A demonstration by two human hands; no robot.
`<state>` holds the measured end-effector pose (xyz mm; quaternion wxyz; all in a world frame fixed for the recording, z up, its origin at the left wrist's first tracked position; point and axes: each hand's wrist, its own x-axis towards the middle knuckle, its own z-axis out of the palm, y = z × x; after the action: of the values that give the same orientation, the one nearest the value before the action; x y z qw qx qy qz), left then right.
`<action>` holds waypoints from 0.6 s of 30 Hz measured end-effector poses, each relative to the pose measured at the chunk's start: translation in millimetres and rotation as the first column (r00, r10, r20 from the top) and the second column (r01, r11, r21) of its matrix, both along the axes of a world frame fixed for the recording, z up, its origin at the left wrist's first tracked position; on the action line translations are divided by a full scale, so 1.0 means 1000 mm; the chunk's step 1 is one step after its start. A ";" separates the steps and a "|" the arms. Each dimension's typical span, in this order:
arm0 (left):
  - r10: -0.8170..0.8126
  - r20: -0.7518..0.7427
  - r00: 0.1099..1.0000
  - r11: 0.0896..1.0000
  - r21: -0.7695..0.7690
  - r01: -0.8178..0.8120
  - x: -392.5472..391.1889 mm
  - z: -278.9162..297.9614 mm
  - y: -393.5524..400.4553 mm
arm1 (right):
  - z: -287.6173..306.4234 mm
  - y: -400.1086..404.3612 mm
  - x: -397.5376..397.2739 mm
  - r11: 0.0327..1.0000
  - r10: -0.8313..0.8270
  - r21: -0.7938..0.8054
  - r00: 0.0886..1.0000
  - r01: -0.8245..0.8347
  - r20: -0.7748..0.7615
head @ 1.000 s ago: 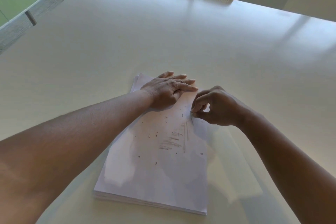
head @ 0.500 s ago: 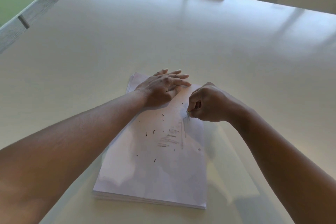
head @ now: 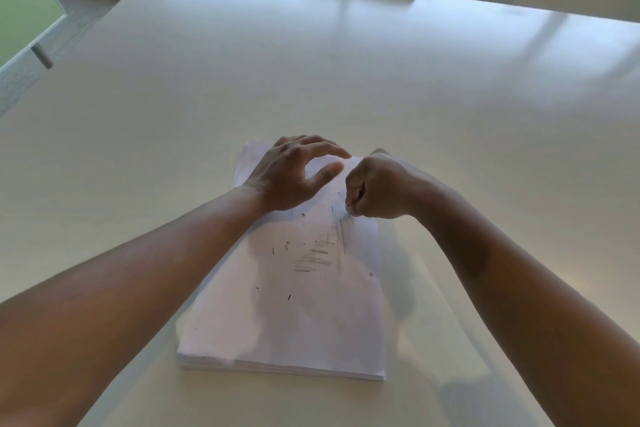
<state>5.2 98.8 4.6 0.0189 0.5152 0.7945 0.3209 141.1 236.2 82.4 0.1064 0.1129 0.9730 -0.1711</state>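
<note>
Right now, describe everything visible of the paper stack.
The stack is white sheets lying flat on the table. Its top sheet bears grey scribbles and dark flecks. The right hand pinches a small item against the far right part; the left hand is over the far end, contact unclear.

No words or numbers can be read; the paper stack point(head: 287, 305) bears only illegible pencil scribbles point(head: 320, 253).

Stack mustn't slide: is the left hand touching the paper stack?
Cannot tell. Head view: the left hand arches over the paper stack with fingers raised, but its heel may rest there.
</note>
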 end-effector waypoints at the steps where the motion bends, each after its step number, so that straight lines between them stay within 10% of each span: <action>1: -0.014 -0.018 1.000 1.000 -0.021 0.014 0.001 -0.001 -0.002 | 0.000 0.000 0.000 1.000 -0.010 0.001 1.000 0.010 0.002; 18: -0.097 -0.050 0.994 0.926 -0.371 0.071 0.034 0.003 -0.034 | -0.001 -0.008 0.011 0.998 -0.059 0.016 0.997 0.060 -0.050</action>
<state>39.3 64.9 7.2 0.1023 0.5465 0.8179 0.1478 152.0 227.7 81.5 0.0762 0.1387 0.9730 -0.1682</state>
